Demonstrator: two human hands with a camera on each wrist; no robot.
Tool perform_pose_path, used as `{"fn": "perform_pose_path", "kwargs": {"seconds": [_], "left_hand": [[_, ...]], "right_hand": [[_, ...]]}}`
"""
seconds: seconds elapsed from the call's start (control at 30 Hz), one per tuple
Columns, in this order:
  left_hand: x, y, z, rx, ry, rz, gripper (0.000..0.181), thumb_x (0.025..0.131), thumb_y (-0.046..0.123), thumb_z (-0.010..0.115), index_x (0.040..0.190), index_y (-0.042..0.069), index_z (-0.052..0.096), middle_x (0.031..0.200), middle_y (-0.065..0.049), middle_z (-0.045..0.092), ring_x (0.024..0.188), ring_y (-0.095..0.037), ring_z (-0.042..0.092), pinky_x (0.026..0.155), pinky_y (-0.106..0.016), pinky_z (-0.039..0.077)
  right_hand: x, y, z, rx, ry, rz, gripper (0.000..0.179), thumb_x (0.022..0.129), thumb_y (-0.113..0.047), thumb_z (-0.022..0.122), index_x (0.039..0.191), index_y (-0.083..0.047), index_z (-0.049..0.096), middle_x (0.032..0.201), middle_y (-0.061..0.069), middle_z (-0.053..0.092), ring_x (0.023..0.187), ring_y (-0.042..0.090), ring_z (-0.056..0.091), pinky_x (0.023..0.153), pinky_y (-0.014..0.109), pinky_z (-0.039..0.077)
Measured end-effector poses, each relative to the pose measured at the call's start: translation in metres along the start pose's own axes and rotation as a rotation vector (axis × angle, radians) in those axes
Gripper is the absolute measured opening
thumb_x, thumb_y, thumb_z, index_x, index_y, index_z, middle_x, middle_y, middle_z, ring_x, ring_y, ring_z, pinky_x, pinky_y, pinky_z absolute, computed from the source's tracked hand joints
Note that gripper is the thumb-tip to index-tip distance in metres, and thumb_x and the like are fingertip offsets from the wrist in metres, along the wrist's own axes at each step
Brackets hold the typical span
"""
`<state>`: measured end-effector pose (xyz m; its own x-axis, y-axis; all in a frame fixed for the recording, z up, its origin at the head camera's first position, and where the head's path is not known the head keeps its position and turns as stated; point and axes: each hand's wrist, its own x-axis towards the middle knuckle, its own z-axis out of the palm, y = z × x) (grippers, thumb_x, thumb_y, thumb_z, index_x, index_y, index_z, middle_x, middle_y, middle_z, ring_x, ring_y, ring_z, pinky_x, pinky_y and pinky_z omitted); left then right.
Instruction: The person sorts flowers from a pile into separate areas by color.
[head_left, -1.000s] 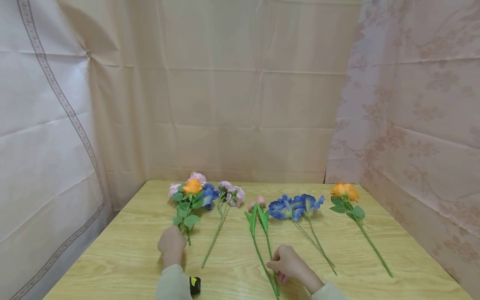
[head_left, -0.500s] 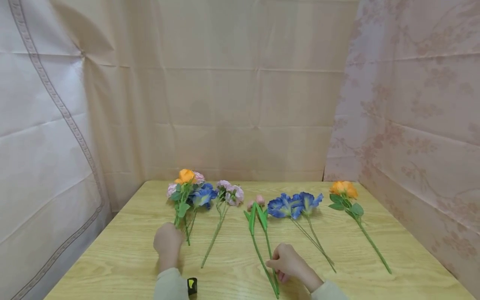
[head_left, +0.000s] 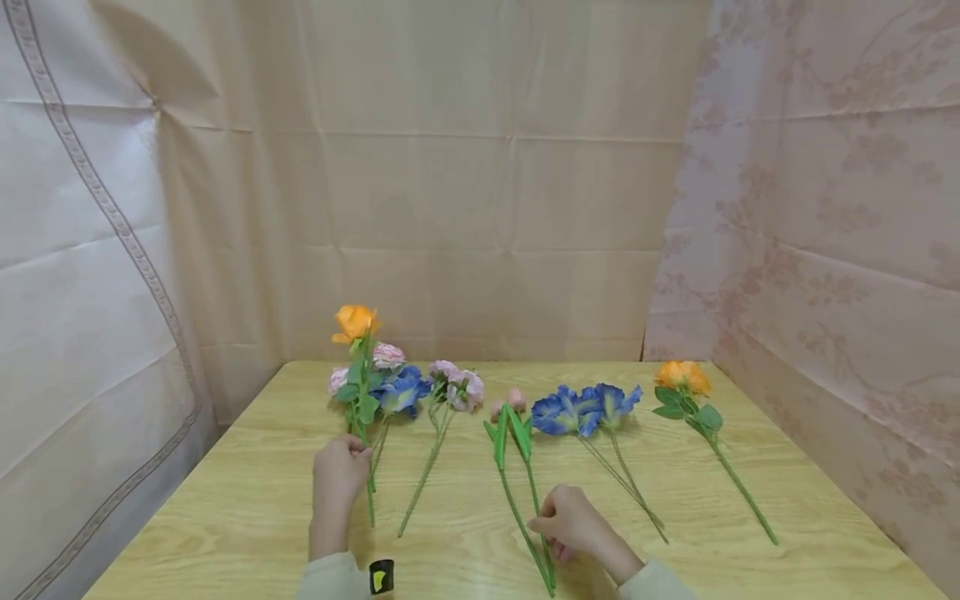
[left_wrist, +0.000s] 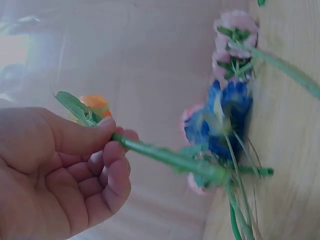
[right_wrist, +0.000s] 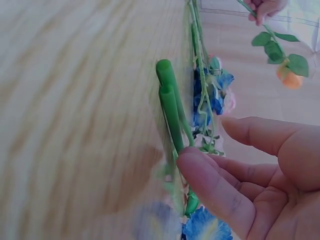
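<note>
An orange rose (head_left: 354,322) with green leaves stands nearly upright on its stem, pinched between thumb and fingers of my left hand (head_left: 340,479). The left wrist view shows the thumb pressing on the green stem (left_wrist: 165,156), whose cut end points away from the palm. Behind it lie a blue iris (head_left: 403,390) and pink carnation-like flowers (head_left: 388,356). My right hand (head_left: 576,527) is at the stems of two pink tulips (head_left: 507,433). In the right wrist view, a fingertip touches the tulip stems (right_wrist: 171,112), while the thumb stays apart from them.
Pale purple-pink flowers (head_left: 467,388) lie left of the tulips on the wooden table (head_left: 247,517). Blue irises (head_left: 573,412) lie right of them, and a second orange rose (head_left: 684,379) lies farther right. Cloth curtains (head_left: 450,200) enclose the table's back and sides.
The orange rose has risen off the other flowers and tipped more upright, its stem end swinging into view below my left hand. That hand has turned. My right hand has hardly moved.
</note>
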<state>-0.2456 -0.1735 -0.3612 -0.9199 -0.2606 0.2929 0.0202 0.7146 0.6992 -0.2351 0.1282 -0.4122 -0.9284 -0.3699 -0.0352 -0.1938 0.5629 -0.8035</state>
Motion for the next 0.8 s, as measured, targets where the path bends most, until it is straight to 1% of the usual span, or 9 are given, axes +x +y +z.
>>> {"fn": "perform_pose_path", "kwargs": {"seconds": [0.1, 0.17, 0.27, 0.37, 0.5, 0.57, 0.63, 0.7, 0.8], "left_hand": [[-0.003, 0.007, 0.001, -0.049, -0.027, 0.020, 0.012, 0.082, 0.003, 0.058, 0.083, -0.009, 0.057, 0.070, -0.012, 0.056, 0.062, -0.023, 0.052, 0.054, -0.033, 0.044], [-0.004, 0.012, 0.003, -0.079, -0.040, 0.048, 0.009, 0.082, 0.002, 0.058, 0.081, -0.006, 0.055, 0.067, -0.007, 0.053, 0.059, -0.019, 0.048, 0.050, -0.030, 0.040], [-0.007, 0.020, 0.005, -0.104, -0.050, 0.091, 0.007, 0.082, 0.001, 0.058, 0.082, -0.004, 0.053, 0.067, -0.005, 0.051, 0.057, -0.017, 0.046, 0.049, -0.027, 0.038], [-0.010, 0.027, 0.007, -0.124, -0.066, 0.112, 0.008, 0.083, 0.001, 0.057, 0.085, -0.005, 0.052, 0.070, -0.006, 0.053, 0.058, -0.017, 0.049, 0.049, -0.028, 0.040], [-0.014, 0.034, 0.011, -0.158, -0.090, 0.139, 0.009, 0.083, 0.001, 0.058, 0.085, -0.005, 0.052, 0.069, -0.005, 0.058, 0.057, -0.015, 0.054, 0.048, -0.027, 0.041], [-0.016, 0.037, 0.014, -0.181, -0.111, 0.162, 0.009, 0.083, 0.001, 0.059, 0.084, -0.004, 0.052, 0.067, -0.004, 0.059, 0.055, -0.014, 0.055, 0.046, -0.027, 0.040], [-0.019, 0.040, 0.017, -0.211, -0.142, 0.198, 0.008, 0.082, 0.000, 0.058, 0.082, -0.004, 0.051, 0.065, -0.004, 0.059, 0.053, -0.014, 0.055, 0.044, -0.026, 0.039], [-0.021, 0.044, 0.021, -0.255, -0.182, 0.223, 0.007, 0.082, -0.002, 0.058, 0.081, -0.003, 0.051, 0.062, -0.004, 0.059, 0.052, -0.016, 0.055, 0.042, -0.024, 0.038], [-0.025, 0.050, 0.026, -0.317, -0.246, 0.271, 0.007, 0.081, -0.005, 0.058, 0.081, -0.004, 0.051, 0.061, -0.004, 0.058, 0.052, -0.018, 0.056, 0.042, -0.021, 0.040]], "right_hand": [[0.001, 0.000, 0.000, 0.006, 0.012, -0.027, 0.022, 0.082, -0.008, 0.062, 0.062, 0.001, 0.059, 0.047, 0.003, 0.051, 0.037, 0.009, 0.050, 0.038, 0.027, 0.046], [0.001, 0.000, 0.000, 0.005, 0.022, -0.052, 0.020, 0.082, -0.008, 0.062, 0.064, 0.000, 0.060, 0.047, 0.002, 0.051, 0.037, 0.009, 0.049, 0.038, 0.026, 0.046], [0.000, 0.000, -0.002, -0.005, 0.051, -0.076, 0.017, 0.083, -0.008, 0.061, 0.067, 0.000, 0.062, 0.046, 0.003, 0.051, 0.036, 0.012, 0.050, 0.037, 0.026, 0.045], [0.000, 0.000, -0.003, -0.016, 0.083, -0.084, 0.016, 0.082, -0.008, 0.061, 0.069, 0.000, 0.063, 0.046, 0.004, 0.052, 0.037, 0.015, 0.051, 0.037, 0.026, 0.044], [0.000, -0.002, -0.003, -0.009, 0.110, -0.091, 0.015, 0.083, -0.009, 0.062, 0.071, 0.001, 0.064, 0.052, 0.004, 0.054, 0.039, 0.013, 0.051, 0.038, 0.024, 0.044], [0.001, -0.004, -0.003, 0.006, 0.124, -0.103, 0.015, 0.083, -0.009, 0.061, 0.073, 0.002, 0.064, 0.056, 0.004, 0.056, 0.041, 0.012, 0.050, 0.038, 0.022, 0.042], [0.001, -0.007, -0.002, 0.028, 0.136, -0.129, 0.015, 0.084, -0.009, 0.061, 0.076, 0.003, 0.064, 0.059, 0.006, 0.057, 0.042, 0.014, 0.051, 0.038, 0.022, 0.041], [0.001, -0.010, -0.002, 0.057, 0.147, -0.161, 0.014, 0.084, -0.008, 0.061, 0.079, 0.005, 0.063, 0.060, 0.008, 0.057, 0.045, 0.019, 0.053, 0.039, 0.022, 0.043], [0.002, -0.016, 0.000, 0.123, 0.149, -0.203, 0.016, 0.084, -0.007, 0.061, 0.085, 0.008, 0.062, 0.065, 0.012, 0.059, 0.051, 0.026, 0.057, 0.043, 0.026, 0.048]]}}
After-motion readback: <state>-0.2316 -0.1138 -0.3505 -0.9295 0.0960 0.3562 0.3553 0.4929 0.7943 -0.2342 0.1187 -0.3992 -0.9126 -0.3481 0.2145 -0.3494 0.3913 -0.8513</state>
